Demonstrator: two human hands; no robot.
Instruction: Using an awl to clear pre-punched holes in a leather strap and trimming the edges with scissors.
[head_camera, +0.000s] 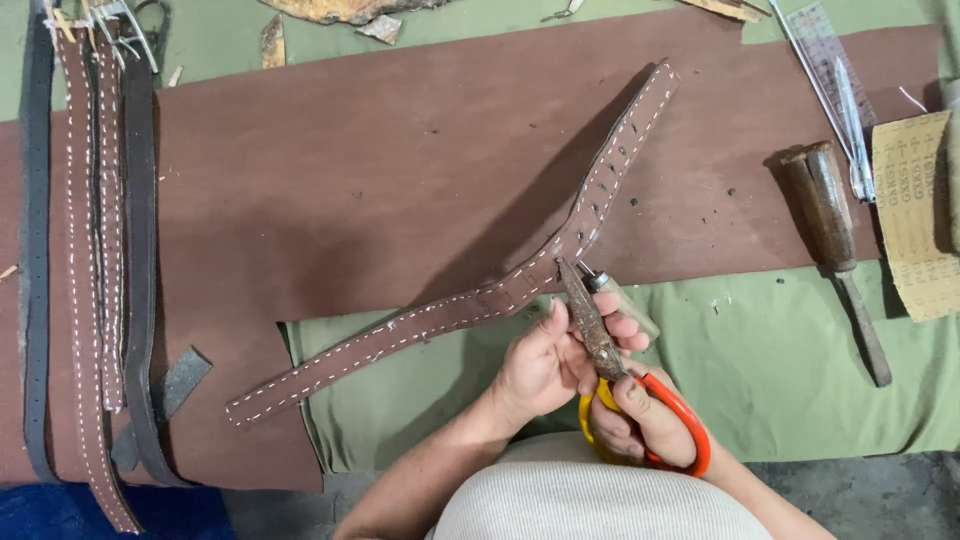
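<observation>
A green cloth covers the bench (800, 360), with a large brown leather sheet (350, 180) spread over it. The stitched brown strap (480, 300) lies diagonally across both (white stitching along its edges). The left hand (545, 365) closes around a small light-handled tool (620, 300) at the strap's edge. The right hand (645, 415) grips orange-handled scissors (600, 330), blades shut, tips touching the strap. A wooden-handled tool (835, 235) lies well apart, and 2 or more stitched straps (95, 250) lie at far left.

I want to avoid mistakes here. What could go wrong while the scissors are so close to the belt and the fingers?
1. The scissors have their tip right at the belt stitching, so they might nick the white thread or the leather.
2. The left hand fingers lie against the blades and could get cut.
</observation>
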